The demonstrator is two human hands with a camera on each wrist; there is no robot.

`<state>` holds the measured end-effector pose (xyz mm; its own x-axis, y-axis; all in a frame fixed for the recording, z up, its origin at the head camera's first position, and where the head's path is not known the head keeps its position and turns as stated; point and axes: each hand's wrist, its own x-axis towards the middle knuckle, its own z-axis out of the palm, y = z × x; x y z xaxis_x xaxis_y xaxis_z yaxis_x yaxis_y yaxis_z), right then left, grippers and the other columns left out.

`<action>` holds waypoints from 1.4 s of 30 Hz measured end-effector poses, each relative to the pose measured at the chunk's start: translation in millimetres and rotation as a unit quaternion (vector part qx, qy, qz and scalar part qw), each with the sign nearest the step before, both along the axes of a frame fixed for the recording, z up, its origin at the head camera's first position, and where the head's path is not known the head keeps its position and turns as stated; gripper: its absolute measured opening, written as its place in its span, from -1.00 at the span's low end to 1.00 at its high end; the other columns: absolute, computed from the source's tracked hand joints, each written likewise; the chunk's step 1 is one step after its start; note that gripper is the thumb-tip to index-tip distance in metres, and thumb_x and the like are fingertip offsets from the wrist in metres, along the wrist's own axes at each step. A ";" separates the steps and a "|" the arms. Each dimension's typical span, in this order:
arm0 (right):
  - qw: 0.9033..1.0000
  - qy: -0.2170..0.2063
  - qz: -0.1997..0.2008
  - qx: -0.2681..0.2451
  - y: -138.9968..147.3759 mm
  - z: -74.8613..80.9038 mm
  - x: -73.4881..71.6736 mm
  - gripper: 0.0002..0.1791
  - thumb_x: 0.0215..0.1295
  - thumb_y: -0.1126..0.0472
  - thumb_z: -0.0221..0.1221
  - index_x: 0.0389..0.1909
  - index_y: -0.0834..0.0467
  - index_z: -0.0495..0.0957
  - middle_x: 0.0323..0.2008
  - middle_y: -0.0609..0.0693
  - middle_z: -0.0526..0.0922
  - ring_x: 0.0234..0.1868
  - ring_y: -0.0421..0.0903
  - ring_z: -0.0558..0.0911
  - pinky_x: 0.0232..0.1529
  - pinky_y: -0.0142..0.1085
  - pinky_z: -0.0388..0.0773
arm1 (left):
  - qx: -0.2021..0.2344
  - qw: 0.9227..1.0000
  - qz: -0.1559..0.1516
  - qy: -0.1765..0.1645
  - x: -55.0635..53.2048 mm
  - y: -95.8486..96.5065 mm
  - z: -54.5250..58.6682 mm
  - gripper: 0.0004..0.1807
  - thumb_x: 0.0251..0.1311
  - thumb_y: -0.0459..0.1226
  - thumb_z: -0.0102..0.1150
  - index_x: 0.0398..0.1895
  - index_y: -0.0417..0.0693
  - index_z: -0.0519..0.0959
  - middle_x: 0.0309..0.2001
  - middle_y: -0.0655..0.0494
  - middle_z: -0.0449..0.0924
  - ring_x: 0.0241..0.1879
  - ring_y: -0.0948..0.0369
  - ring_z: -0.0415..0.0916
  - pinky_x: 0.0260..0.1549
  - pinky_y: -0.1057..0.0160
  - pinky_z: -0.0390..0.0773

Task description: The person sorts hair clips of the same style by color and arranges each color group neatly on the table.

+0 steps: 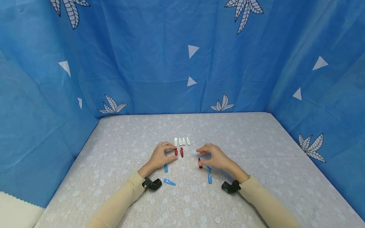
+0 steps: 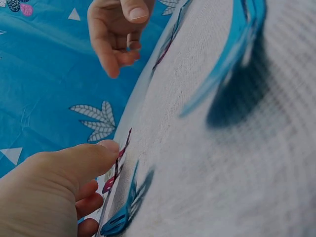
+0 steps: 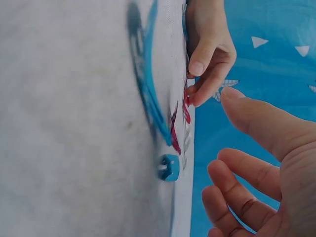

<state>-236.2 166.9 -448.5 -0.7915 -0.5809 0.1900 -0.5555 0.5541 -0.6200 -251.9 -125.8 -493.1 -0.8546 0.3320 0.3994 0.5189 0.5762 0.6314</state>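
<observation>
On the tablecloth (image 1: 242, 133), the left hand (image 1: 160, 155) curves about one red clip (image 1: 176, 152), whether gripping I cannot tell, and the right hand (image 1: 214, 157), wide and empty, has a second red clip (image 1: 201, 167) by its thumb, seemingly an arranging step calling next for a light pinch

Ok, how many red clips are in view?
3: one red clip between thumb and finger of the left hand, another red clip just right of it, and a third red clip by the thumb of the right hand. Others may be hidden under the hands.
</observation>
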 end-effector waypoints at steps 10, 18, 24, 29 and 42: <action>1.000 -0.008 -0.005 0.002 5.4 -10.4 1.4 -0.39 -0.04 0.01 0.50 0.06 0.15 0.64 -0.13 -0.03 0.64 -0.11 -0.11 0.53 -0.09 -0.24 0.51 | -0.012 1.000 -0.003 0.009 -0.2 0.8 -1.2 -0.55 -0.09 -0.14 0.52 -0.09 -0.11 0.72 -0.11 0.05 0.67 -0.07 0.09 0.49 -0.08 0.05 0.51; 1.000 -0.015 -0.013 0.021 4.5 -15.9 1.8 -0.41 -0.07 0.00 0.52 0.02 0.13 0.66 -0.15 -0.08 0.65 -0.18 -0.20 0.50 -0.11 -0.33 0.50 | -0.014 1.000 -0.001 0.002 -0.3 0.9 -1.4 -0.56 -0.08 -0.14 0.52 -0.09 -0.10 0.72 -0.10 0.04 0.66 -0.05 0.09 0.48 -0.06 0.03 0.50; 1.000 -0.023 -0.007 0.017 5.1 -18.6 2.1 -0.41 -0.08 0.00 0.52 0.02 0.12 0.66 -0.16 -0.08 0.63 -0.19 -0.22 0.48 -0.14 -0.36 0.48 | -0.017 1.000 0.000 0.003 0.7 1.1 -0.8 -0.56 -0.07 -0.15 0.51 -0.08 -0.11 0.72 -0.09 0.04 0.66 -0.05 0.09 0.48 -0.06 0.03 0.50; 1.000 -0.016 -0.010 0.023 5.9 -19.7 2.9 -0.42 -0.09 0.02 0.53 0.00 0.12 0.67 -0.21 -0.09 0.61 -0.22 -0.22 0.48 -0.18 -0.36 0.48 | -0.020 1.000 0.002 -0.008 1.4 1.5 -0.4 -0.56 -0.06 -0.15 0.51 -0.07 -0.11 0.72 -0.08 0.05 0.65 -0.04 0.09 0.47 -0.04 0.02 0.49; 1.000 -0.013 -0.014 0.023 5.5 -20.0 3.1 -0.47 -0.09 0.00 0.53 -0.05 0.10 0.69 -0.25 -0.11 0.59 -0.25 -0.23 0.46 -0.19 -0.36 0.47 | -0.023 1.000 0.006 -0.014 0.3 1.4 -1.4 -0.57 -0.05 -0.14 0.50 -0.08 -0.10 0.72 -0.07 0.06 0.65 -0.02 0.10 0.46 -0.02 0.02 0.48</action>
